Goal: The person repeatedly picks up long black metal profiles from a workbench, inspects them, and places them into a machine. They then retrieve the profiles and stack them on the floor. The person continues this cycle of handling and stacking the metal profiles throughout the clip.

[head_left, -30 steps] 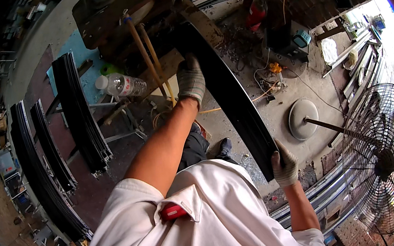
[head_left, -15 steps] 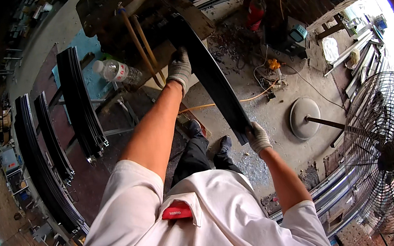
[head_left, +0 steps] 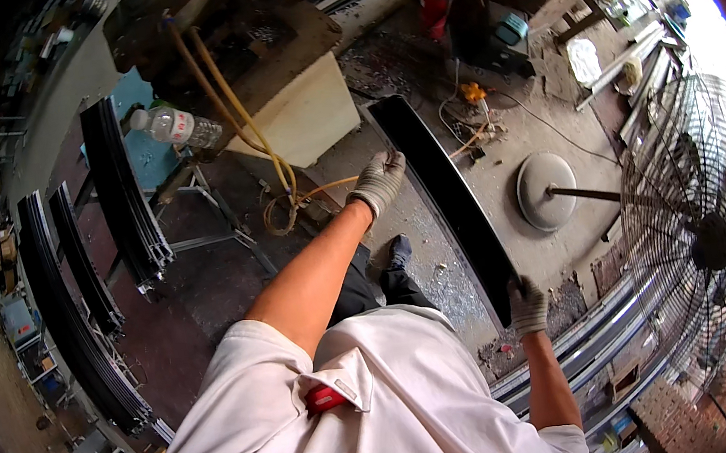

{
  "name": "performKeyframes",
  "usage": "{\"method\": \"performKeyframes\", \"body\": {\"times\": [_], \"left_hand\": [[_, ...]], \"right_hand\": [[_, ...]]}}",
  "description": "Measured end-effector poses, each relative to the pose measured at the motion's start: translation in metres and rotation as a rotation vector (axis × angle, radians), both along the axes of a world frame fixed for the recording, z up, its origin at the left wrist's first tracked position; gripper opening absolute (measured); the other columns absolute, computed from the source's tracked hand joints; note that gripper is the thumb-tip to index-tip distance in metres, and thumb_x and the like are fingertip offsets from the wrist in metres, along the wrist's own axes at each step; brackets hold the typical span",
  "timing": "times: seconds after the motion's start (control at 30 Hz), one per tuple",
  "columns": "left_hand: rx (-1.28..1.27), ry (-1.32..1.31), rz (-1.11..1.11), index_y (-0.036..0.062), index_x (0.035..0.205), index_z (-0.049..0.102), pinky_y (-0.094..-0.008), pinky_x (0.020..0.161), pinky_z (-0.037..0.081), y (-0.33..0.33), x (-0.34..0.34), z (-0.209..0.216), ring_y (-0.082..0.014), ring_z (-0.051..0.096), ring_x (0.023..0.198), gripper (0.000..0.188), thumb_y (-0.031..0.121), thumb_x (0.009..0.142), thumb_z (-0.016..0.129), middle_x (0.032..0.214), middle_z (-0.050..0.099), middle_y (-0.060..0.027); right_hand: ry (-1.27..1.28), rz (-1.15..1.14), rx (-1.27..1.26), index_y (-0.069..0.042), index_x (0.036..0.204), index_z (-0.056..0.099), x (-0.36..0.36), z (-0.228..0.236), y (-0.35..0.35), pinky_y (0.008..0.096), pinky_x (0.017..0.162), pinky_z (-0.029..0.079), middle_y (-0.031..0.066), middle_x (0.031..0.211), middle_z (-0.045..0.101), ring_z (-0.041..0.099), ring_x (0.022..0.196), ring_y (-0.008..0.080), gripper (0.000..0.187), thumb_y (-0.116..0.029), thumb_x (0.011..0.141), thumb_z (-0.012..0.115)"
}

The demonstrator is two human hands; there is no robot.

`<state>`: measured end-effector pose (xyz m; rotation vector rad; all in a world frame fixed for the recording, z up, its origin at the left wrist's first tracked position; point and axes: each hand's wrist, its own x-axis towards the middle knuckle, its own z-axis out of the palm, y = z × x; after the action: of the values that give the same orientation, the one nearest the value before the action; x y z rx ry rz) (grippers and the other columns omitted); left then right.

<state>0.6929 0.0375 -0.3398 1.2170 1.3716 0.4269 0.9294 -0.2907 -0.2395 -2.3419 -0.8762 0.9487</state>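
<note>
A long black metal profile (head_left: 448,192) slants across in front of me, its far end by the machine and its near end at my right. My left hand (head_left: 379,186), in a pale knitted glove, is closed at its left edge, toward the far end. Gloved as well, my right hand (head_left: 530,307) grips the near end at its right corner. The fingertips of both hands are partly hidden. The profile is held above the littered floor.
A dirty machine (head_left: 312,114) with yellow hoses (head_left: 221,85) stands ahead, a plastic bottle (head_left: 180,126) beside it. Bundled black profiles (head_left: 117,190) rest on racks at left. On the right are a large caged fan (head_left: 711,240), its round base (head_left: 546,190) and a cable (head_left: 557,132).
Both hands have carried the black profile rightward, away from the machine, and its far end has come off the worktop area. My view has shifted with it.
</note>
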Motion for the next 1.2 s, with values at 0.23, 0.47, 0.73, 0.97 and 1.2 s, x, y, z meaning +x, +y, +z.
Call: {"method": "performKeyframes", "body": {"times": [0.23, 0.47, 0.73, 0.97, 1.2], "left_hand": [[0.178, 0.308, -0.611, 0.0010, 0.142, 0.043, -0.0369, 0.105, 0.042, -0.061, 0.033, 0.091, -0.0372, 0.054, 0.125, 0.068, 0.042, 0.091, 0.062, 0.137, 0.053, -0.0265], [0.277, 0.343, -0.947, 0.0085, 0.150, 0.032, -0.0422, 0.110, 0.038, -0.090, 0.047, 0.121, -0.0392, 0.045, 0.132, 0.075, 0.037, 0.088, 0.062, 0.145, 0.044, -0.0239], [0.697, 0.393, -1.245, 0.0183, 0.138, 0.050, -0.0404, 0.108, 0.042, -0.078, 0.045, 0.105, -0.0285, 0.050, 0.129, 0.066, 0.012, 0.076, 0.071, 0.139, 0.053, -0.0095], [0.552, 0.205, -1.198, 0.0138, 0.114, 0.066, -0.0385, 0.102, 0.046, -0.063, 0.023, 0.112, -0.0303, 0.057, 0.121, 0.039, 0.008, 0.076, 0.070, 0.120, 0.066, -0.0093], [0.187, -0.165, -0.633, 0.0051, 0.113, 0.061, -0.0327, 0.085, 0.051, -0.055, 0.006, 0.115, -0.0211, 0.062, 0.103, 0.027, 0.012, 0.089, 0.069, 0.102, 0.065, -0.0083]], "right_hand": [[-0.421, 0.254, -0.345, -0.010, 0.095, 0.065, -0.027, 0.085, 0.106, 0.0512, 0.071, 0.052, 0.0212, 0.086, 0.069, 0.067, 0.082, 0.0422, 0.023, -0.028, 0.094, 0.051], [-0.496, 0.550, -0.381, -0.004, 0.107, 0.062, -0.040, 0.077, 0.120, 0.0491, 0.072, 0.054, 0.0228, 0.085, 0.070, 0.070, 0.081, 0.0386, 0.023, -0.012, 0.087, 0.054], [-0.613, 0.875, -0.145, -0.006, 0.121, 0.055, -0.083, 0.115, 0.122, 0.0450, 0.063, 0.054, 0.0182, 0.084, 0.067, 0.069, 0.074, 0.0336, 0.034, -0.014, 0.088, 0.055], [-0.693, 1.041, -0.123, -0.005, 0.130, 0.052, -0.105, 0.156, 0.142, 0.0393, 0.062, 0.052, 0.0136, 0.089, 0.065, 0.066, 0.076, 0.0269, 0.046, -0.014, 0.085, 0.057], [-0.588, 0.656, 0.648, -0.002, 0.141, 0.046, -0.097, 0.213, 0.163, 0.0435, 0.099, 0.045, 0.0199, 0.131, 0.052, 0.054, 0.116, 0.0353, 0.068, -0.014, 0.080, 0.073]]}}
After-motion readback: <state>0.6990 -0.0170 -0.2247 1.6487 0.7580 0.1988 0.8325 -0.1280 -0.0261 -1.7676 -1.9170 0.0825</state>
